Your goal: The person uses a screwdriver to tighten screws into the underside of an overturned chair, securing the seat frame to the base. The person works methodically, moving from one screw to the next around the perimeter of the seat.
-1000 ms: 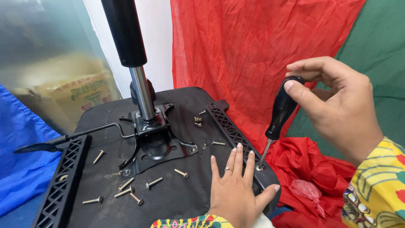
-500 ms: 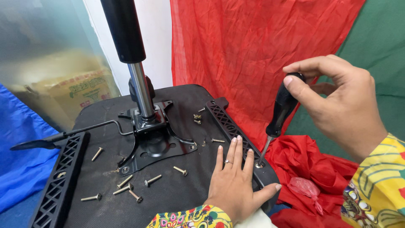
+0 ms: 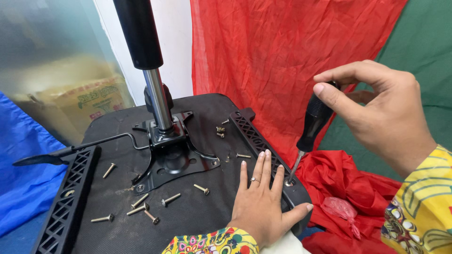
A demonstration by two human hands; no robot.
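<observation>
A blue cloth [image 3: 23,188] lay at the far left. Beside it, an upturned black chair seat [image 3: 197,211] carried a left bracket [image 3: 66,202] with lattice openings and a thin lever [image 3: 70,150] running to the central plate [image 3: 174,162]. A chrome gas cylinder [image 3: 155,94] rose upright from the plate. Loose bolts [image 3: 141,207] were scattered on the seat in front of the plate, with more near the right bracket [image 3: 256,136].

The left hand [image 3: 263,207] lay flat, palm down, on the seat and the right bracket, fingers [image 3: 261,167] extended and slightly spread, thumb hooked over the bracket's outer edge; it gripped nothing. Just beside its fingertips, the screwdriver [image 3: 310,124] stood tilted, its tip seated on a screw [image 3: 288,183] at the near end of the right bracket. The right hand [image 3: 381,113] held the black handle from above, fingers closed around it, thumb along the top.

Red cloth [image 3: 282,56] hung behind and lay bunched below the right hand, and green cloth [image 3: 423,47] filled the far right.
</observation>
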